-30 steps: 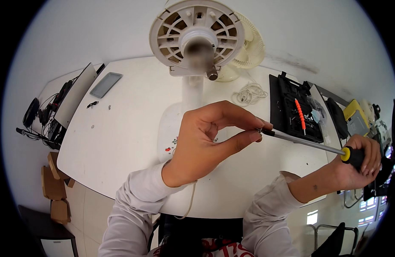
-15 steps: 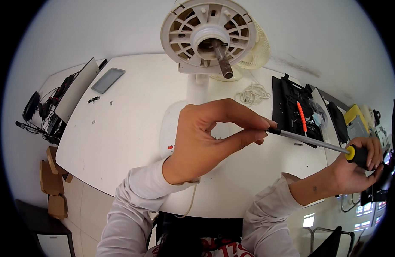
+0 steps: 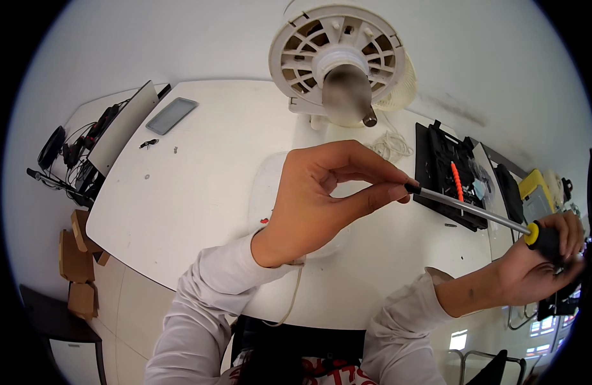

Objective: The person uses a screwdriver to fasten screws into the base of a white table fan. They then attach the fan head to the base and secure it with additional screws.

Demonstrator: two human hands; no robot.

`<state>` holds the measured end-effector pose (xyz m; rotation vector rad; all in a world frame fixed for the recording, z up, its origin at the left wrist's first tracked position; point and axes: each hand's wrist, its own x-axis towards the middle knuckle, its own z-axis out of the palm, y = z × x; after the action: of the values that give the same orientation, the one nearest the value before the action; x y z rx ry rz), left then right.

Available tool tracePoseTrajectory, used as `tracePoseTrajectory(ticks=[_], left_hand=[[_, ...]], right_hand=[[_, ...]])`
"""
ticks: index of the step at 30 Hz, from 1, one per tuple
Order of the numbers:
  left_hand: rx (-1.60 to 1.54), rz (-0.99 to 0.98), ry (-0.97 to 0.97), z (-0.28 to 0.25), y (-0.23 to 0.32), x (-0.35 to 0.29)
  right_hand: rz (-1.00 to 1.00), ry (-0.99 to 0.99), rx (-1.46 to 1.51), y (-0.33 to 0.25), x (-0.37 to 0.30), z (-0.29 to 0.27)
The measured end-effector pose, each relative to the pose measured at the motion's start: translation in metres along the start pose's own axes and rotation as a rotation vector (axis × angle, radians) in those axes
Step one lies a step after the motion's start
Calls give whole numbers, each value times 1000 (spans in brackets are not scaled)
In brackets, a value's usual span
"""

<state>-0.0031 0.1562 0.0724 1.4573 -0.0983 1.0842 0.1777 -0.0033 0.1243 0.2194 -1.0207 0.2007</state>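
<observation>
Above the middle of the table my left hand (image 3: 328, 202) pinches the dark tip of a screwdriver (image 3: 472, 210) between thumb and fingertips. My right hand (image 3: 546, 260) is wrapped round its black handle with the yellow collar, so the metal shaft spans the gap between both hands. Beyond them stands an electric fan (image 3: 289, 54) without its front grille or blades, its round slotted white housing toward me. A blurred brownish patch covers most of its hub, and only the end of the motor shaft (image 3: 370, 119) shows below it.
An open black tool case (image 3: 431, 167) with an orange spiral-handled tool (image 3: 457, 181) lies on the right. A coiled white cord (image 3: 393, 147) rests behind my left hand. Far left are a grey tray (image 3: 172, 116) and a monitor (image 3: 123, 128). Cardboard boxes (image 3: 76, 256) sit below the table's left edge.
The fan and table have shifted right in the picture. Both hands have moved slightly right, still holding the screwdriver. The blurred patch now hides the hub, which showed clearly before.
</observation>
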Motion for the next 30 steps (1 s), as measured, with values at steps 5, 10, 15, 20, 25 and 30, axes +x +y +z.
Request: tracePoseTrajectory(ticks=[5,10,15,20,25,30], left_hand=[[-126,-61,20,-4,12,2],[228,156,-60,-15,9,2],[832,607,65,-23,10,8],[1080,994,330,-58,5,10],[1440,983,277,-77,2,37],[1165,724,161,-83,-14,42]], right_hand=[[-195,257,-887,-11,-8,7],[-201,8,-1182,-48,-16,3],[-438,-26,-1507,-24,-13,-1],[319,-260,-702,-77,8,-34],[-192,-2,-1338,-30,-6,-10],[129,-156,-1019,-47,-3,-14]])
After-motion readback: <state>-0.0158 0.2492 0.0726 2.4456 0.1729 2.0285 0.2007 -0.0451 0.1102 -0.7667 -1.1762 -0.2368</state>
